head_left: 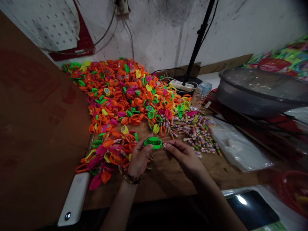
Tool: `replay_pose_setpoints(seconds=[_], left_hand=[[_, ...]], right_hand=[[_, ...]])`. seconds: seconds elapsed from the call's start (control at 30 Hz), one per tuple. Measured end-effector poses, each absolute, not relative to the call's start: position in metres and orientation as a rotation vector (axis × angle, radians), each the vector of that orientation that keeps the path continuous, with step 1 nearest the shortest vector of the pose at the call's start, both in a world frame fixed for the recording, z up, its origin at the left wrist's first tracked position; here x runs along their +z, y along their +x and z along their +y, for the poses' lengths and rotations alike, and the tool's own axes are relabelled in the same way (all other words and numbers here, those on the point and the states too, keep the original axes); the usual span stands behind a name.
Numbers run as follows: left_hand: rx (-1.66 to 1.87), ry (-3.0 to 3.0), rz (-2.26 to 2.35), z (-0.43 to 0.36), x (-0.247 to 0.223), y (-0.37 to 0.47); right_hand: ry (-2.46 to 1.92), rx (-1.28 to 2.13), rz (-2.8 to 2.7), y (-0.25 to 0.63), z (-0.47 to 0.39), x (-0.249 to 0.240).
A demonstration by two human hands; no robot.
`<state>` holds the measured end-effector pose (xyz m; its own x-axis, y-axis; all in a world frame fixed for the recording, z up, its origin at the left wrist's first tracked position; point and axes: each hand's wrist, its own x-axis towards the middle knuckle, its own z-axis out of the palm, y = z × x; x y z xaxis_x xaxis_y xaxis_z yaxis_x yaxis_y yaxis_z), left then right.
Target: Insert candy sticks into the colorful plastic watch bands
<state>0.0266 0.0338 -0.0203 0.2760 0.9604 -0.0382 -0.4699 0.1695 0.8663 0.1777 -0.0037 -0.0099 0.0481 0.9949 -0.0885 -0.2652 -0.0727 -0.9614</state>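
Left hand [140, 158]: thumb and fingers closed on the left end and near edge of the green band [153, 143], which sits at centre frame, just above the bench [166, 184], its loop roughly level.

Right hand [186, 157]: thumb and index nearly together, pinching a small pale piece [164, 145] at the band's right end. Too small to identify; cannot tell whether it is joined to the band or only beside it.

Technique (judgement): left hand best kept as the fixed clamp, fine motion left to the right fingertips. Hold the band by its edge so its right end stays in sight. Pinch the pale piece lightly and near its tip; a hard squeeze could flip it away. Keep both wrists low for steadiness. Soft-looking band: probably flexes, so support it close to where the right hand works.

Outward: a cluster of mixed bands [102, 152] just left of the left hand; its nearest pieces could snag the bracelet [132, 177]. Printed sticks [199, 131] lie loose beyond the right hand, right of centre. Large heap [130, 93], mostly orange, fills upper centre-left. White bag [240, 144] farther right, apart from the hands.
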Motion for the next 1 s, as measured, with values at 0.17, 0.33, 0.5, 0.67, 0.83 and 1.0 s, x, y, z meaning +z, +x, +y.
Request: replay_pose_setpoints(seconds=[0.17,0.33,0.5,0.67,0.83,1.0], left_hand=[[1.165,1.051,0.785,0.033,-0.023,0.019],[1.091,1.321,0.854,0.030,-0.022,0.009],[1.019,1.482,0.899,0.018,-0.018,-0.005],[0.969,1.597,0.956,0.005,-0.021,-0.021],[1.009,1.629,1.019,-0.002,-0.026,-0.030],[0.836,2.019,1.102,-0.002,-0.017,-0.040]], right_hand=[[-1.122,1.350,-0.926,0.175,-0.003,-0.009],[-1.058,1.479,-0.792,0.171,-0.006,-0.014],[-0.955,1.799,-0.744,0.167,-0.012,-0.015],[-0.925,1.969,-0.696,0.148,-0.020,-0.038],[-0.838,1.940,-0.564,0.129,-0.021,-0.059],[-0.813,1.938,-0.586,0.134,-0.014,-0.051]])
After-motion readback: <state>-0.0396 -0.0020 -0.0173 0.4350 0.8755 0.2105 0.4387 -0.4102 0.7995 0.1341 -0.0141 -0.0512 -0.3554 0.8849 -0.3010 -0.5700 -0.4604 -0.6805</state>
